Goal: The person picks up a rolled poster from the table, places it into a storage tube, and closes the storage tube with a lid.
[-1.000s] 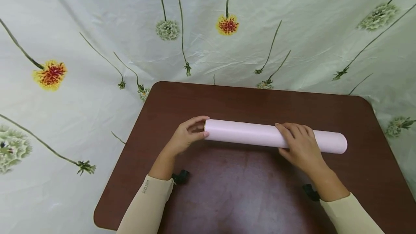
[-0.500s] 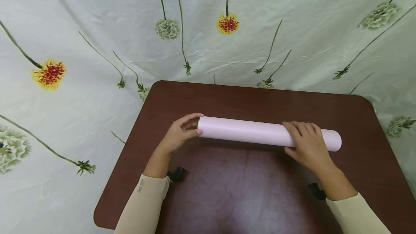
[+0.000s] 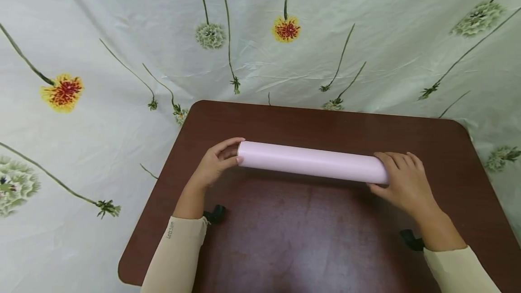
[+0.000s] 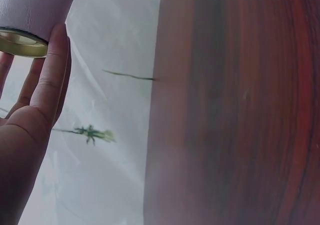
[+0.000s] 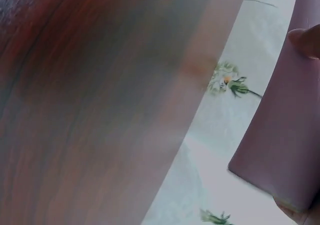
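A long pale pink tube point(image 3: 305, 161) is held level above the brown table by both hands. At its left end, my left hand point(image 3: 211, 164) pinches the rim between thumb and fingers. The left wrist view shows that end of the tube point(image 4: 35, 7) with a gold-coloured metal rim point(image 4: 22, 46) and fingers on the outside. My right hand point(image 3: 407, 182) grips the tube's right end from above and hides its tip in the head view. In the right wrist view, the thumb point(image 5: 306, 41) presses on the tube's side, and a fingertip shows at the lower end.
The brown table point(image 3: 305, 234) has rounded corners and a shiny middle. Behind and to the left hangs a pale cloth point(image 3: 134, 17) printed with dandelions and yellow-red flowers. A small dark object point(image 3: 215, 214) sits at each wrist, beside the cream sleeves.
The tube has shifted left and slightly up in the head view, with the left hand. My right hand has moved right along the tube to its end, which showed beyond the hand before.
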`<state>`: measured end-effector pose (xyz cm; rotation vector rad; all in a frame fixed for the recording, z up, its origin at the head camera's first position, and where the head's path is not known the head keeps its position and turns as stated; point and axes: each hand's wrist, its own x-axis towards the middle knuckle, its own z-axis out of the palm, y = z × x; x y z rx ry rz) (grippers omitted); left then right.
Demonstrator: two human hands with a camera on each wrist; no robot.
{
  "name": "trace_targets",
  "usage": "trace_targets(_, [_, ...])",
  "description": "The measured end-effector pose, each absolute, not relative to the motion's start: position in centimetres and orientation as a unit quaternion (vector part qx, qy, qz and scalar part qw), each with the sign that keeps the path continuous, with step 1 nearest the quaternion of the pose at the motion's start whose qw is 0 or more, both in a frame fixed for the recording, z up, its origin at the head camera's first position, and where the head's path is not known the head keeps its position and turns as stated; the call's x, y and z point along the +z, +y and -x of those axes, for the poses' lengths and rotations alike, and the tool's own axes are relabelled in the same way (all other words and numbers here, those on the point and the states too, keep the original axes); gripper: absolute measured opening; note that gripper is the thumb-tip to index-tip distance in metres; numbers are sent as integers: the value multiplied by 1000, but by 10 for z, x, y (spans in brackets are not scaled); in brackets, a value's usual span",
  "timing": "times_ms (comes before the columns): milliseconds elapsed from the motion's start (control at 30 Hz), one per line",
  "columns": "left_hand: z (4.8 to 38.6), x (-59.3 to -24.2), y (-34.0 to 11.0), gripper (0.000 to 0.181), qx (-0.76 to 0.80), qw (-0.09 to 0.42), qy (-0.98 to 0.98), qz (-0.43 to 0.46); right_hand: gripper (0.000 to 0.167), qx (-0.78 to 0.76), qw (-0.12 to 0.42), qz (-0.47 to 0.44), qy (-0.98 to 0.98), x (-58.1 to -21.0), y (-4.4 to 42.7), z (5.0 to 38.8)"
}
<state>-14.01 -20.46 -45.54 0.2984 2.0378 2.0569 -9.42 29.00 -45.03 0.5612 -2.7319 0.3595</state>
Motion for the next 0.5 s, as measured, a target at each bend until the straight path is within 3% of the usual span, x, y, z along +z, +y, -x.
trace_targets(333, [145, -477, -212, 56, 668, 118, 734, -46, 80, 175, 146, -180, -957, -468, 297, 100])
trace_targets(500, [146, -488, -208, 62, 660, 143, 737, -21, 75, 203, 123, -169, -957, -476, 297, 103])
